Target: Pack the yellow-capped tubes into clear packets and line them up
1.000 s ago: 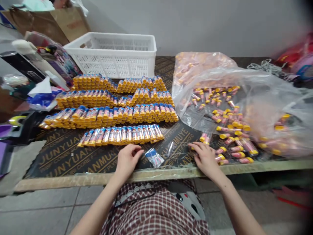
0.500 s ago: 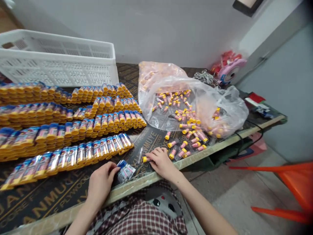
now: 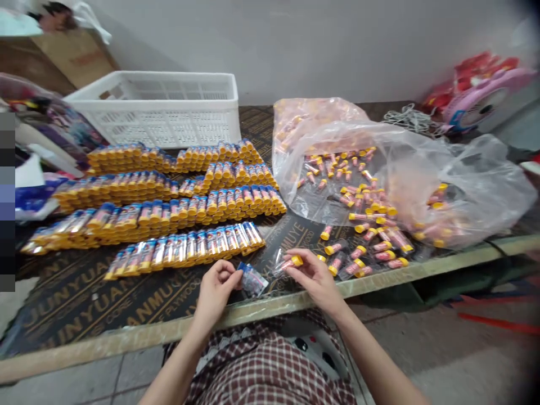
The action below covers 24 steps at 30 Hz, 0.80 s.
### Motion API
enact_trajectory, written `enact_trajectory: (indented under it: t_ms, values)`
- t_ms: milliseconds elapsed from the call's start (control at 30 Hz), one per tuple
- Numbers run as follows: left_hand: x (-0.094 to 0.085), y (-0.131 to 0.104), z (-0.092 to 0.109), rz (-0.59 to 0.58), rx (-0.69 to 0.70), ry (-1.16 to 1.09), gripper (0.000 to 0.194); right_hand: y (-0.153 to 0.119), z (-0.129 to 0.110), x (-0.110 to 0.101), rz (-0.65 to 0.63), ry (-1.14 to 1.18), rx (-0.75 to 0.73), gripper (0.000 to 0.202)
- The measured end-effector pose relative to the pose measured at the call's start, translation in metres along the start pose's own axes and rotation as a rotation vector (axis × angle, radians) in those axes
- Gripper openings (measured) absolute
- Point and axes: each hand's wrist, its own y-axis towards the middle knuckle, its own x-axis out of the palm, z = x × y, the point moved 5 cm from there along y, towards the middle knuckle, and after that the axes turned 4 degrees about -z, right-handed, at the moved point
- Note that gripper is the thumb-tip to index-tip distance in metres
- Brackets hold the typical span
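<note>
Near the table's front edge, my left hand (image 3: 220,283) pinches the blue end of a small stack of clear and blue wrappers (image 3: 253,280). To its right, my right hand (image 3: 314,277) holds a small pink tube with a yellow cap (image 3: 292,262) between thumb and fingers; clear film shows around the tube's left end. Several loose yellow-capped tubes (image 3: 358,252) lie just beyond my right hand. Rows of wrapped blue-and-yellow tubes (image 3: 189,247) are stacked on the dark plywood table (image 3: 126,306), left of and behind my left hand.
A white plastic crate (image 3: 169,121) stands behind the rows. An open clear bag (image 3: 405,163) of tubes spreads over the right side. A pink fan (image 3: 485,101) and white cord (image 3: 409,119) are at the back right, and a cardboard box (image 3: 80,56) at the back left.
The view has swung left. My right hand has lifted the yellow-capped tube from the tabletop. My left hand still pinches the wrappers.
</note>
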Motion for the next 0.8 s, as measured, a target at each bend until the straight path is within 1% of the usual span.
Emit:
enact_trajectory:
  t_ms: [100,200,233,367,467,667,800]
  values:
    - [0.003,-0.002,-0.002,0.03,-0.08,-0.252,0.039,-0.004,0.0,0.004,0.08,0.061,-0.012,0.022]
    - [0.006,-0.005,0.0,0.035,-0.125,-0.375,0.051,-0.011,-0.006,0.01,0.102,0.076,-0.088,0.018]
    - [0.006,-0.007,0.0,0.041,-0.143,-0.399,0.051,-0.014,-0.009,0.013,0.098,0.07,-0.112,0.017]
    - [0.004,-0.009,-0.002,0.122,-0.201,-0.473,0.032,-0.024,-0.022,0.019,0.117,-0.067,-0.177,0.023]
    - [0.002,-0.006,-0.005,0.165,-0.23,-0.528,0.025,-0.027,-0.029,0.019,0.163,-0.189,-0.222,0.027]
    - [0.004,-0.005,-0.005,0.187,-0.229,-0.548,0.027,-0.036,-0.034,0.02,0.196,-0.234,-0.287,0.034]
    - [0.006,-0.007,-0.006,0.21,-0.207,-0.557,0.035,-0.039,-0.032,0.021,0.217,-0.267,-0.328,0.038]
